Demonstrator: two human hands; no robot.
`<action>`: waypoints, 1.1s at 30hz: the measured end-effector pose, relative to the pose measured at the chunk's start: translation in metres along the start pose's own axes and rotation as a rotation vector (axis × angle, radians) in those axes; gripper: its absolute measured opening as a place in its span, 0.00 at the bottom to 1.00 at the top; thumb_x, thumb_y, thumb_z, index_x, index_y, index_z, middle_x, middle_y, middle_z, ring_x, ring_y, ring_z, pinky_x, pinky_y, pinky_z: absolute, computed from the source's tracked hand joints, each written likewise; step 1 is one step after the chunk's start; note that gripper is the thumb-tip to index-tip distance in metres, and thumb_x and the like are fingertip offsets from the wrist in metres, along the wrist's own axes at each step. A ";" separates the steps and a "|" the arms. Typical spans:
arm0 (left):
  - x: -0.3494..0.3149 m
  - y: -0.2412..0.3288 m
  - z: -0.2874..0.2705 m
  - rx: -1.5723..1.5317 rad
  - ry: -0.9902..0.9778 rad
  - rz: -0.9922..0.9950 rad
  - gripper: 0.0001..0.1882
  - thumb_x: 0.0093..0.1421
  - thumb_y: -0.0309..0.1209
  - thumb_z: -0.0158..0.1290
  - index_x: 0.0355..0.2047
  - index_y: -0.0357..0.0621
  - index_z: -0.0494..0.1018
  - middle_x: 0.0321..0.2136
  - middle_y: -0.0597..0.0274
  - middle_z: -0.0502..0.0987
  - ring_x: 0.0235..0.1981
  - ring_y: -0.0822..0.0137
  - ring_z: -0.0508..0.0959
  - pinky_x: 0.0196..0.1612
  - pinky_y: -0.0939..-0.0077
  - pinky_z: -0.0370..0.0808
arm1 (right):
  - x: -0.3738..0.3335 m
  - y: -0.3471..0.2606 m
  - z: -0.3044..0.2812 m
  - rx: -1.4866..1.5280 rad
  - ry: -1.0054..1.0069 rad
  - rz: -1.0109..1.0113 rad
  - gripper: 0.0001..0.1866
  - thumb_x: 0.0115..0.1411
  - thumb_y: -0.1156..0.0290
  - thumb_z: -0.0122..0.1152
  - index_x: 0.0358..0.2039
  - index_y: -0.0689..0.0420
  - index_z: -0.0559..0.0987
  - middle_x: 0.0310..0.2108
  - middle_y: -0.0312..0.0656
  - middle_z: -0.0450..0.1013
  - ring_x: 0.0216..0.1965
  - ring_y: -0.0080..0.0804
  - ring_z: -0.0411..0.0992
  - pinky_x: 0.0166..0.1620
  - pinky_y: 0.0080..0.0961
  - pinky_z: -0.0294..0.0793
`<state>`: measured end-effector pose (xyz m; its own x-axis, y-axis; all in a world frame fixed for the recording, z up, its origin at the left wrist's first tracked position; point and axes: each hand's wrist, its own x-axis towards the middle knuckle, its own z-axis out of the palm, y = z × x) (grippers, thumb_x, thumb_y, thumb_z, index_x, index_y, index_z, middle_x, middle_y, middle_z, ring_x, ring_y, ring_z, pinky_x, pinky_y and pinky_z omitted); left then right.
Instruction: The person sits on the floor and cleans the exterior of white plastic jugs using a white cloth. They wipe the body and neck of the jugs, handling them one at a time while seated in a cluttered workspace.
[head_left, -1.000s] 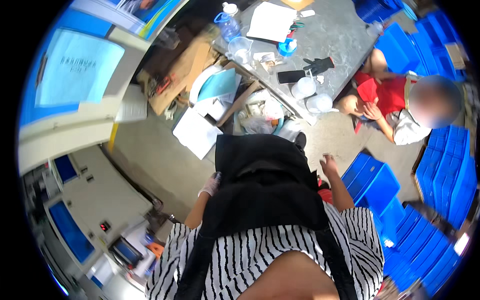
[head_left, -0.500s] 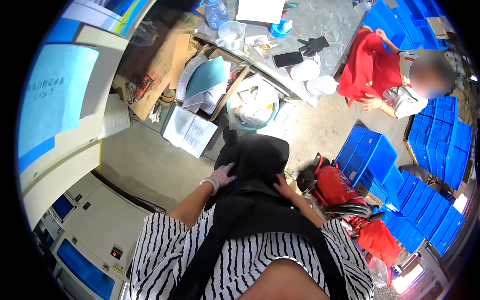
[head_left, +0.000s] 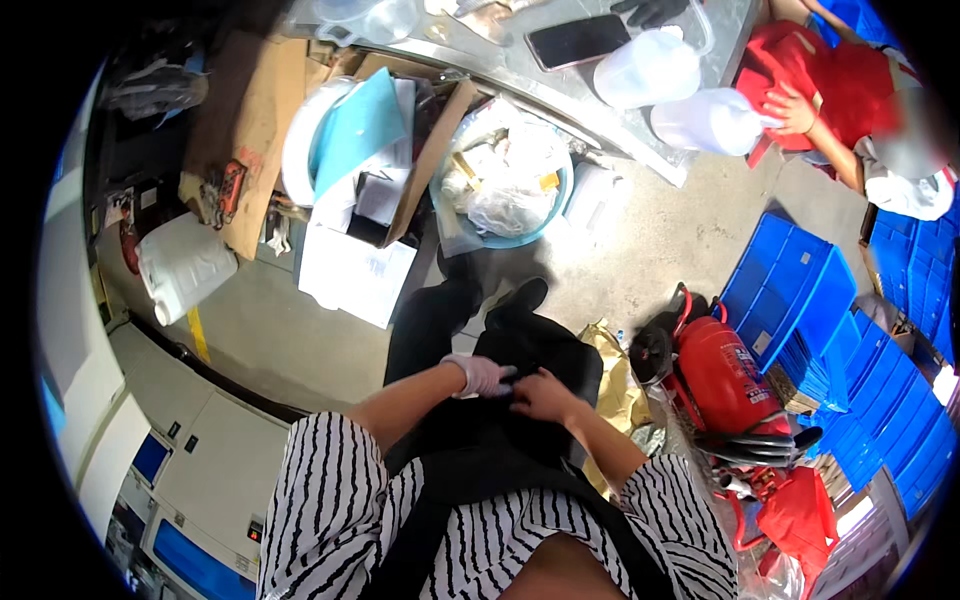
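Where the two forearms meet in front of the striped shirt [head_left: 330,510], both hands are pressed against the black apron [head_left: 545,355] worn over the body. The left hand [head_left: 480,375], covered by a thin pale glove, is laid flat on the black fabric with its fingers curled lightly; whether cloth is pinched between them cannot be told. The right hand [head_left: 545,397], bare, is set just beside it, fingertips bent onto the same fabric, and its hold is likewise hidden. The apron is positioned at the centre of the view, hanging from the chest down over the black trousers, above the black shoes [head_left: 525,295] on the concrete floor [head_left: 660,240].

A red fire extinguisher [head_left: 730,375] is seen lying near the right side, with stacked blue crates [head_left: 790,290] beyond it. A round blue basin [head_left: 505,195] filled with crumpled plastic is located ahead of the shoes, beside white paper sheets [head_left: 355,275] and cardboard [head_left: 250,110]. A person in a red garment [head_left: 850,85] is seen at the upper right, one hand resting on a translucent plastic jug [head_left: 710,120].
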<state>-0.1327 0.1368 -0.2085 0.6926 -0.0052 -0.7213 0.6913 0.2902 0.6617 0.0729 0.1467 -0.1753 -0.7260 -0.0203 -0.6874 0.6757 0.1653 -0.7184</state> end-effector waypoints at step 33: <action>0.208 -0.028 -0.116 1.240 -0.141 -0.113 0.17 0.54 0.40 0.56 0.45 0.54 0.78 0.44 0.66 0.78 0.48 0.55 0.74 0.47 0.43 0.65 | 0.111 0.259 -0.255 -0.501 1.310 0.722 0.20 0.54 0.51 0.59 0.40 0.50 0.70 0.29 0.48 0.76 0.31 0.50 0.75 0.34 0.43 0.74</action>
<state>-0.0322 0.2384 -0.4004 0.5797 -0.0961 -0.8091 0.4228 -0.8134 0.3995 0.1344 0.4383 -0.4108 -0.0640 0.9930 -0.0993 0.9979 0.0640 -0.0034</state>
